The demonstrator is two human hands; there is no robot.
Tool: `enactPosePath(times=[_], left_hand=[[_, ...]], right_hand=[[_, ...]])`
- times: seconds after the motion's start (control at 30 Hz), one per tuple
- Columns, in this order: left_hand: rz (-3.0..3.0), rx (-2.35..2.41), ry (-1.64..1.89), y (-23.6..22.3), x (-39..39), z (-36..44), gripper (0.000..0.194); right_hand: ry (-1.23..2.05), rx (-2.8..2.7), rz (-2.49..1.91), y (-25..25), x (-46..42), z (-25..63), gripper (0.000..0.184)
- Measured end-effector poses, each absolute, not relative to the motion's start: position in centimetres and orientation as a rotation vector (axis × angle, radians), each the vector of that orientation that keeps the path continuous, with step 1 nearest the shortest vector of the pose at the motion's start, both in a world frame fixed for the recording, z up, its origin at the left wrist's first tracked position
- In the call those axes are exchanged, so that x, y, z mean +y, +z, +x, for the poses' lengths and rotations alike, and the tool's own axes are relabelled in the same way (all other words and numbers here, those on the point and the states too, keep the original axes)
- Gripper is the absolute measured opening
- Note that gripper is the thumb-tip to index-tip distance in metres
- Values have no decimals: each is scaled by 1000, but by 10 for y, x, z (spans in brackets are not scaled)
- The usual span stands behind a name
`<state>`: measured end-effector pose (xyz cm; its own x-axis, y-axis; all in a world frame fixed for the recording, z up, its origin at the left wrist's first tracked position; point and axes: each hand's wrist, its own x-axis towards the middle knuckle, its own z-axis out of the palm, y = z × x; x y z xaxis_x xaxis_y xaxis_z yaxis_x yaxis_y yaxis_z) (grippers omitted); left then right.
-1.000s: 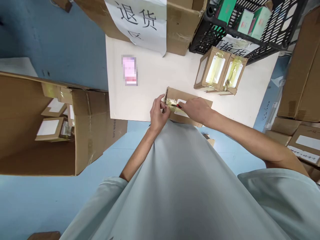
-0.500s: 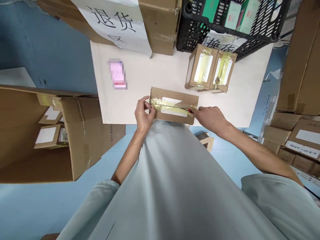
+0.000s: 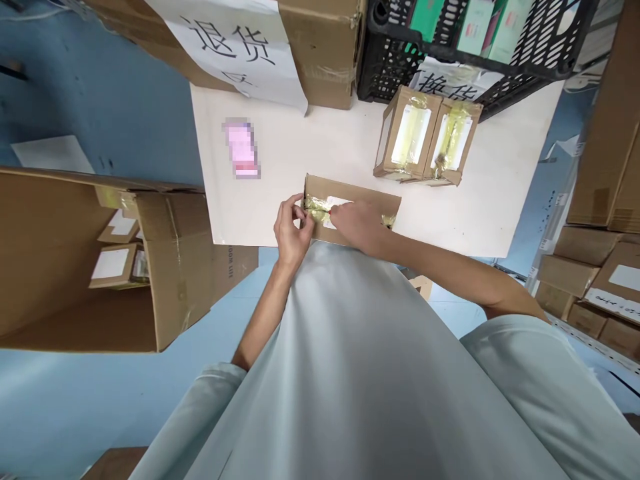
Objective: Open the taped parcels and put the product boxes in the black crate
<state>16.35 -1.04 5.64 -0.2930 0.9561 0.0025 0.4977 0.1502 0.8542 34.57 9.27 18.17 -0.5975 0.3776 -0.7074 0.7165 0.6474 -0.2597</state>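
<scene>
A small cardboard box (image 3: 367,191) lies at the table's near edge, against my shirt. Its top carries shiny yellowish tape (image 3: 315,202) and a white label. My left hand (image 3: 293,230) grips the box's left end, thumb and fingers at its edge. Closed around a small red-handled cutter (image 3: 329,212), my right hand (image 3: 357,223) is over the top of the box, near the label. The cutter's dark tip points left along the tape seam. Most of its handle is hidden in my fist.
Two taped boxes (image 3: 407,137) stand together on the white table (image 3: 280,157), before a black crate (image 3: 390,67) of green and white packs. A blurred pink item (image 3: 243,150) lies left. A large carton (image 3: 320,60) stands behind; an open carton (image 3: 180,260) holds small boxes.
My right hand with the cutter went rightward along the tape to the box's right end, then came back left. A slit shows along the tape. My left hand has kept hold of the box.
</scene>
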Motion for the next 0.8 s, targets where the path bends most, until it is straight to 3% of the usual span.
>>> enactPosePath(times=[0.1,0.27,0.47,0.63,0.8], left_hand=[[1320,1915,1095,54,-10,159,45],[1310,1909,1110,53,-6,157,45],[1288,1887,1097,48,1,156,44],[1336,1888,1080,52,3,151,39],[1397,1878,1056,59,3,150,37]], right_hand=[[-678,2186,913,187,89,361,26],[-607,1959,978,207,72,411,52],[-605,1793,1051,205,50,450,67],[-673,1853,1151,206,41,470,51],[-717,1806,1243,217,27,473,55]])
